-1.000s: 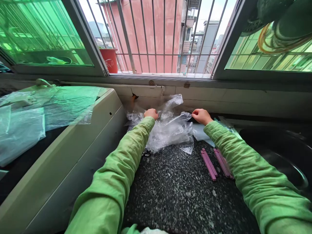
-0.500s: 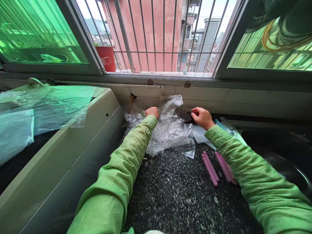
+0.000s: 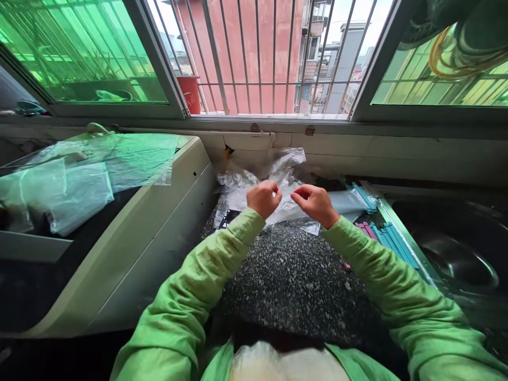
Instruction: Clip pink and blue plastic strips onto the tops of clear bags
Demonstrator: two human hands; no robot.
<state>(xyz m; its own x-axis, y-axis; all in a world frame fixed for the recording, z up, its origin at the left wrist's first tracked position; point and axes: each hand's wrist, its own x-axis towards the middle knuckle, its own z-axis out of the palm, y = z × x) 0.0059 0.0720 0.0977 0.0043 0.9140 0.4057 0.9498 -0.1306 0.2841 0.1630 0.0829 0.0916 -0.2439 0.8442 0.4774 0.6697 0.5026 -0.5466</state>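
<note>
Your left hand (image 3: 264,198) and right hand (image 3: 313,203) are near each other over the clear plastic (image 3: 291,160), both curled; whether they grip anything, I cannot tell.

A red pot (image 3: 190,95) stands outside the open window, near metal bars (image 3: 257,83); beyond these rise a pink wall (image 3: 250,42) and a grey building (image 3: 350,47); green-tinted glass (image 3: 87,47) fills the left sash; a thin white pipe (image 3: 238,133) runs below the sill; a dark sink (image 3: 456,254) lies to the right; a pale casing (image 3: 159,222) stands left.
</note>
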